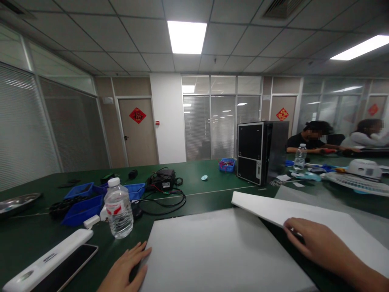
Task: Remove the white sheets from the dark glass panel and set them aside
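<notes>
the left hand [126, 267] lies open and flat, fingers spread, on the green table [209, 178] touching the near-left edge of a large white board [221, 251]; the right hand [316, 243] is curled over the near edge of a second white panel [304, 213], gripping it, and that panel sits tilted, overlapping the board's right side; a water bottle [119, 209] stands upright just beside the board's far-left corner, with a phone [65, 267] and a white bar-shaped device [50, 257] nearer the left hand; if the board slides left it could tip the bottle; the raised panel, held at one edge only, may sag or slip onto the board.
</notes>
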Demonstrator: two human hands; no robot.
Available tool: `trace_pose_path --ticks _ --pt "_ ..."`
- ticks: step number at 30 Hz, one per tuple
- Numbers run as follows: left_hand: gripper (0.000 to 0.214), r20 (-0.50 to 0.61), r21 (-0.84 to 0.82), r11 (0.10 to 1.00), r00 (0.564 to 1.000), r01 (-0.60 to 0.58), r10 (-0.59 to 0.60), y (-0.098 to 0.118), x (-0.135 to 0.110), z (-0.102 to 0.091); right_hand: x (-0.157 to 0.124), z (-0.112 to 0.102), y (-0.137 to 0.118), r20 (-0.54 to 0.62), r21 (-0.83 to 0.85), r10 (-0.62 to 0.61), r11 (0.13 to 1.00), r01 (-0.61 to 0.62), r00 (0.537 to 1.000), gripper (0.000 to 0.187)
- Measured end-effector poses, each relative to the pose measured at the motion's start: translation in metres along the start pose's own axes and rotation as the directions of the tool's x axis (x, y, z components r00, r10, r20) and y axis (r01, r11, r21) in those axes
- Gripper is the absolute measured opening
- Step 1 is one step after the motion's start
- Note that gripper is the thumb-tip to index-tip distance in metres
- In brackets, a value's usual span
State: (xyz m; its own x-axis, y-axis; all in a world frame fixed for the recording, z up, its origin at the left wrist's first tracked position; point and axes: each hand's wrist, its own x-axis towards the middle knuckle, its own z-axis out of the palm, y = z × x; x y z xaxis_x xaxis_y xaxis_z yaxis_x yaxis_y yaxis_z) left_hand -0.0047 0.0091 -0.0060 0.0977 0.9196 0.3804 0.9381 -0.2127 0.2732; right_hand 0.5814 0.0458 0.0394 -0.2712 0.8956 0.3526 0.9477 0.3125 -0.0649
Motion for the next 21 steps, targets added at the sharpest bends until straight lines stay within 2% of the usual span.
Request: trace_pose_path --ticks 4,7,9,11,13,15,18,20,21 --pt "0.041 0.012 0.023 1.0 1.0 -0.012 0.011 0.001 0.001 -0.002 -0.003 -0.009 -0.049 0.096 0.206 -0.201 0.962 0.178 0.975 0.032" --pt "0.043 0.026 0.054 0.998 1.0 -0.013 0.011 0.003 0.001 -0.002 -0.003 -0.006 -0.054 0.122 0.308 -0.25 0.929 0.203 0.96 0.03" --pt "0.044 0.037 0.071 0.997 0.999 -0.006 0.004 0.004 0.0 0.0 0.0 0.002 -0.04 0.083 0.292 -0.172 0.946 0.141 0.982 0.033" --pt "0.045 0.043 0.087 0.996 0.999 -0.003 -0.001 0.004 -0.001 0.001 0.003 0.013 -0.016 0.022 0.202 -0.013 0.979 0.008 1.0 0.037" --pt "0.047 0.03 0.108 0.994 0.999 -0.012 0.009 0.004 -0.002 0.001 0.004 0.023 0.008 -0.026 0.091 0.147 0.985 -0.144 0.989 0.043" --pt "0.048 -0.01 0.137 0.989 0.998 -0.056 0.058 0.009 -0.002 -0.006 0.004 0.031 0.025 -0.025 0.034 0.232 0.972 -0.232 0.972 0.047" --pt "0.048 -0.097 0.173 0.959 0.965 -0.226 0.245 0.026 -0.003 -0.021 0.003 0.034 0.029 0.028 0.051 0.225 0.973 -0.226 0.974 0.05" --pt "0.052 -0.127 0.148 0.914 0.909 -0.378 0.397 0.044 -0.005 -0.025 0.002 0.033 0.021 0.058 0.102 0.2 0.973 -0.205 0.978 0.051" --pt "0.05 -0.141 0.108 0.875 0.864 -0.472 0.483 0.053 -0.006 -0.024 0.001 0.031 0.015 0.07 0.141 0.186 0.971 -0.194 0.98 0.051"
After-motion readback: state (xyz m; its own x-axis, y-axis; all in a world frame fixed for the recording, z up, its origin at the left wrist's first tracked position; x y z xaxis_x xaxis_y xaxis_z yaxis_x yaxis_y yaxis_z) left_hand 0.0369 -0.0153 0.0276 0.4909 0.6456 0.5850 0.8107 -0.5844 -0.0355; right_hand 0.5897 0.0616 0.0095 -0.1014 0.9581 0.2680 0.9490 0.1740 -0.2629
